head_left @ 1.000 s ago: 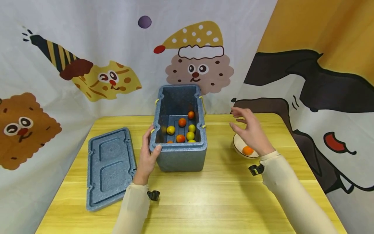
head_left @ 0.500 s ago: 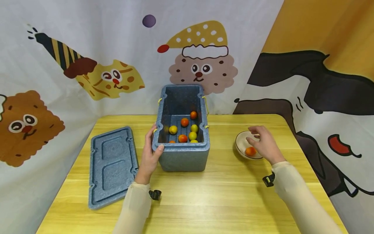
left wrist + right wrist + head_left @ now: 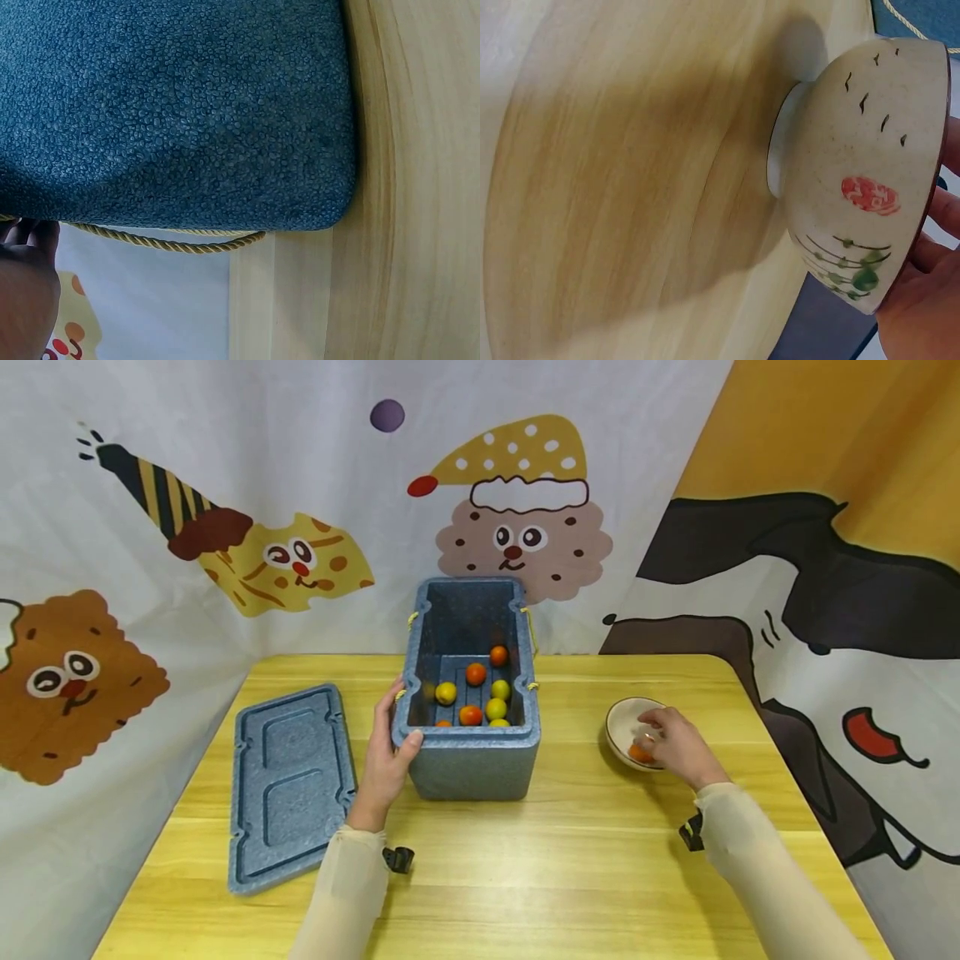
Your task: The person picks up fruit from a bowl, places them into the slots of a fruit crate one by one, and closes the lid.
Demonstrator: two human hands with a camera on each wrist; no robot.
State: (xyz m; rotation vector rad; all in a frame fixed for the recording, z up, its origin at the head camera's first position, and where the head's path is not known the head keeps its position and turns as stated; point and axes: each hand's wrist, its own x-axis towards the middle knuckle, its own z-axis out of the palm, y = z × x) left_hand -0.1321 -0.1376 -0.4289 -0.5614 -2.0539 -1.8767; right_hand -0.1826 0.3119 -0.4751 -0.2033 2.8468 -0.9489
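My left hand (image 3: pixel 386 768) holds the near left corner of a blue-grey speckled foam box (image 3: pixel 474 772), thumb over the rim and fingers along the outer side. Inside the uncovered box lie several small round fruits, among them a red-orange one (image 3: pixel 476 674), a yellow one (image 3: pixel 446 693) and a green one (image 3: pixel 496 709). To the right, my right hand (image 3: pixel 684 750) dips its fingers into a white bowl (image 3: pixel 622 723). A small orange fruit (image 3: pixel 639 753) in there is partly covered by the thumb; I cannot tell whether the fingers grip it. The right wrist view shows the bowl's painted outside (image 3: pixel 855 165).
The box's lid (image 3: pixel 292 789) lies on the wooden table (image 3: pixel 540 885), left of the box. Yellow rope (image 3: pixel 172 241) loops along the box's side. A cloth with cartoon prints (image 3: pixel 300 435) hangs behind the table.
My right hand has come down from above the bowl into it, and its thumb now overlaps the orange fruit. The left hand keeps its place on the box.
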